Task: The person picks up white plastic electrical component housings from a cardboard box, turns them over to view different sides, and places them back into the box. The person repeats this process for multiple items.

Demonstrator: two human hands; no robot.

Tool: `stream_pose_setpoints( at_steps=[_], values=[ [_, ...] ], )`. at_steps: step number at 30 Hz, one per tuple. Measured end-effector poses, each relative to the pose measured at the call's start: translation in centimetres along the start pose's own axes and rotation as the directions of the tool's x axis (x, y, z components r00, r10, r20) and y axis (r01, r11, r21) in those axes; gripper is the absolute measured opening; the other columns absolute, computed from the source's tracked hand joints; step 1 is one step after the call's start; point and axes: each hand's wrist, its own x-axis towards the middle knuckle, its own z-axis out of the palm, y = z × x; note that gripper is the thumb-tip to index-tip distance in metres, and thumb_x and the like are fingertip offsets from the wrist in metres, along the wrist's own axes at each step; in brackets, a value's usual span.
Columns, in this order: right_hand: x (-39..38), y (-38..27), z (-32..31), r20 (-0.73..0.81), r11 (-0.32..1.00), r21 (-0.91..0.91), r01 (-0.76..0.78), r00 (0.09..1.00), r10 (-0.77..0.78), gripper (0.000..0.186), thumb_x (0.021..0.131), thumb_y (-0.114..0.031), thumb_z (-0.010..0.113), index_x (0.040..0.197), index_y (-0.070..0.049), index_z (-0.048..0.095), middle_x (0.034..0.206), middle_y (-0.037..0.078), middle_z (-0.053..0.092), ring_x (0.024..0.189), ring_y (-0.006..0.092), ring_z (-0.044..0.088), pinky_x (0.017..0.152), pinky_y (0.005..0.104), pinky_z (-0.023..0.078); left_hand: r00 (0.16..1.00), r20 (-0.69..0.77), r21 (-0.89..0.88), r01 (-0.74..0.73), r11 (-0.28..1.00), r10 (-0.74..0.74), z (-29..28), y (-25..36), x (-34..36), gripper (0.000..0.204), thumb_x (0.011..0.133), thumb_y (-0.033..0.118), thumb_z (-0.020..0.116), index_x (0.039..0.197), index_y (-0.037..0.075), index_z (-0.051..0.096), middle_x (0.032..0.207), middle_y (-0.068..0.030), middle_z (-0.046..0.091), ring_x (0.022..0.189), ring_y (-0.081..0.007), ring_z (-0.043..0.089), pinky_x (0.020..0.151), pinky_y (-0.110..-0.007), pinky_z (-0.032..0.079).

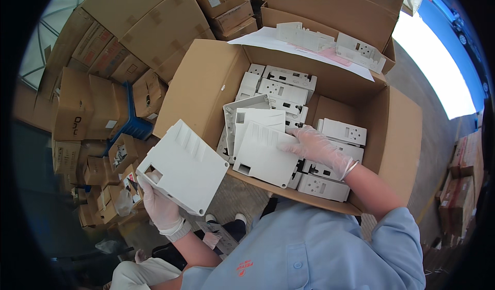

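A flat white plastic cover (188, 166) with ribs and a square cut-out is held up by my left hand (160, 207), gloved and closed on its lower left edge, left of the open carton (198, 78). Over the carton, my gloved right hand (318, 148) grips the right edge of a second, similar white plastic cover (265, 153). Behind that one lean more white covers (247, 104), partly overlapped. Beneath and around them, white plastic housings (283, 90) with round holes and black parts lie in rows inside the carton. My fingers under the left cover are partly hidden.
Two white plastic pieces (358, 53) rest on a paper sheet (258, 38) at the carton's far edge. Stacked cardboard boxes (77, 104) and a blue crate (136, 112) stand to the left. More boxes (459, 187) are at the right.
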Motion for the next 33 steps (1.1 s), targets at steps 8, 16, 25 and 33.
stream_pose_setpoints(
  at_steps=[8, 16, 25, 33],
  values=[
    [-0.3, 0.0, -1.4, 0.167, 0.818, 0.565, -0.108, 0.986, 0.015, 0.066, 0.079, -0.046, 0.071, 0.121, 0.001, 0.056, 0.104, 0.015, 0.063, 0.100, 0.0235, 0.062, 0.091, 0.0341, 0.047, 0.870, -0.470, 0.264, -0.022, 0.964, 0.148, 0.3, -1.1, -1.6, 0.040, 0.105, 0.028, 0.031, 0.123, -0.001, 0.052, 0.103, -0.0038, 0.060, 0.090, -0.0133, 0.058, 0.084, -0.028, 0.047],
    [-6.0, 2.1, -4.8, -0.020, 0.150, 0.988, 0.030, 0.997, -0.070, 0.063, 0.088, -0.038, 0.063, 0.133, 0.003, 0.045, 0.125, 0.014, 0.056, 0.111, 0.0210, 0.058, 0.096, 0.0338, 0.047, 0.921, -0.387, 0.366, 0.112, 0.924, 0.041, 3.5, -1.7, -0.6, 0.030, 0.098, 0.017, 0.041, 0.117, -0.001, 0.055, 0.105, -0.0100, 0.063, 0.089, -0.0140, 0.064, 0.074, -0.027, 0.054],
    [-11.4, 3.5, -2.6, -0.169, -0.017, 0.983, 0.180, 0.948, 0.270, 0.069, 0.087, -0.040, 0.064, 0.137, 0.001, 0.039, 0.128, 0.016, 0.055, 0.114, 0.0246, 0.058, 0.092, 0.0393, 0.052, 0.969, -0.076, -0.226, 0.213, 0.950, -0.235, 6.7, -4.6, 1.4, 0.032, 0.096, 0.014, 0.045, 0.123, -0.004, 0.050, 0.112, -0.0140, 0.060, 0.095, -0.0190, 0.064, 0.077, -0.031, 0.057],
    [-11.9, 4.0, -2.5, -0.134, -0.054, 0.986, 0.157, 0.946, 0.296, 0.070, 0.086, -0.041, 0.065, 0.137, -0.001, 0.040, 0.129, 0.015, 0.055, 0.115, 0.0251, 0.057, 0.092, 0.0412, 0.052, 0.944, -0.254, 0.059, 0.234, 0.970, -0.212, 9.6, -4.5, 1.5, 0.028, 0.094, 0.007, 0.047, 0.119, -0.004, 0.054, 0.105, -0.0106, 0.063, 0.088, -0.0156, 0.064, 0.072, -0.028, 0.056]
  ],
)
